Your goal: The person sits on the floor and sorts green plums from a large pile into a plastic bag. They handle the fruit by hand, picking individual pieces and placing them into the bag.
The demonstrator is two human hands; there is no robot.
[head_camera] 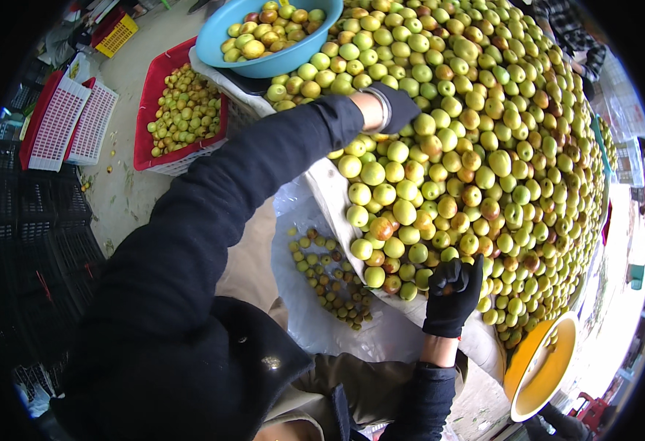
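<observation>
A large heap of green and reddish-brown jujubes (466, 160) fills a surface edged with pale cloth (331, 198). My left hand (397, 110), in a dark glove with a silver bangle at the wrist, reaches across to the heap's upper left part. Its fingers are turned away and hidden, so its grip does not show. Nearer my body, my right hand (453, 297) is in a black glove at the heap's front edge. One finger points out onto the jujubes while the others curl in. A small brownish patch shows among the curled fingers; I cannot tell what it is.
A blue basin (212, 38) of jujubes stands at the heap's upper left, beside a red-lined crate (142, 132) of jujubes. Clear plastic (300, 320) below the edge holds more. A yellow basin (545, 380) sits lower right. A person's plaid sleeve (570, 33) shows at upper right.
</observation>
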